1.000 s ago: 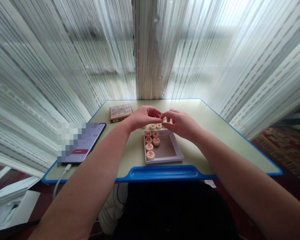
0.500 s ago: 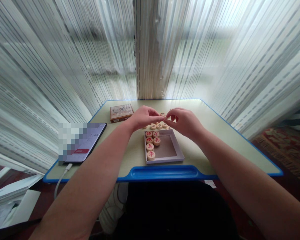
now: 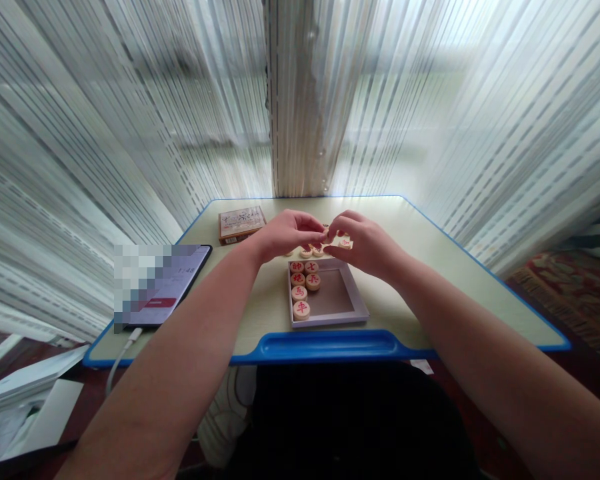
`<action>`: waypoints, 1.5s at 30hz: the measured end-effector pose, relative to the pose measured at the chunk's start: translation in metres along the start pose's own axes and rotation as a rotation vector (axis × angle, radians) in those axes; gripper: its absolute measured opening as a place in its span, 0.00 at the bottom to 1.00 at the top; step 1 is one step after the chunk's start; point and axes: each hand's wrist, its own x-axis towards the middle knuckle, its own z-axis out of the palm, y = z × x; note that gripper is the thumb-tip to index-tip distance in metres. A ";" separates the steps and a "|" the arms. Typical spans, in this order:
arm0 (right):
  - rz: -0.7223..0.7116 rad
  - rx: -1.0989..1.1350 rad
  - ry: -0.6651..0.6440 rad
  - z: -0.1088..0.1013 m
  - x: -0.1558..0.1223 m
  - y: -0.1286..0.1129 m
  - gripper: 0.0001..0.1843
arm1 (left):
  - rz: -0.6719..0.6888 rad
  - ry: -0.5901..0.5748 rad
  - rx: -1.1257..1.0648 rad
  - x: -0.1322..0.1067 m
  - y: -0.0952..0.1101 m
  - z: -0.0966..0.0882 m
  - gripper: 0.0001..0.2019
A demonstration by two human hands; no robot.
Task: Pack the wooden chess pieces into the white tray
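Above the far half of the table my left hand (image 3: 291, 235) pinches a round wooden xiangqi piece (image 3: 325, 236) between thumb and fingertips. My right hand (image 3: 364, 241) faces it, thumb and index finger apart, the index tip at the edge of that piece. Under and behind both hands lie several loose xiangqi pieces (image 3: 307, 252), partly covered by the fingers. Closer to me is a shallow white box tray (image 3: 357, 303). Along its left side sit several pieces with red characters, one of them a horse piece (image 3: 299, 294), lying flat and face up.
A printed cardboard box (image 3: 241, 225) lies at the back left. On the table's left edge rests a phone (image 3: 180, 283) with a white cable (image 3: 125, 357). A blue rim with a pen groove (image 3: 329, 345) borders the table (image 3: 430, 293). Sheer curtains hang behind.
My right thumb and index finger have moved apart, and a piece now shows at my left fingertips. The pieces in the tray stay where they were.
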 end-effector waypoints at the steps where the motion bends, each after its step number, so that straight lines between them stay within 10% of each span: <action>1: -0.001 0.006 -0.004 0.000 0.000 0.000 0.06 | -0.001 -0.002 -0.011 0.000 0.000 -0.001 0.14; 14: 0.031 0.031 -0.018 -0.003 0.001 -0.005 0.09 | -0.050 0.019 -0.005 -0.003 0.004 -0.001 0.08; 20: 0.195 -0.006 -0.295 -0.017 0.001 -0.007 0.08 | -0.089 -0.042 0.021 -0.003 0.004 -0.002 0.09; 27: 0.041 -0.041 -0.651 -0.021 -0.006 -0.014 0.11 | -0.158 -0.126 0.135 -0.002 0.002 -0.006 0.06; 45: -0.024 -0.034 -0.664 -0.017 -0.008 -0.018 0.05 | -0.150 0.007 0.283 0.004 -0.008 -0.003 0.08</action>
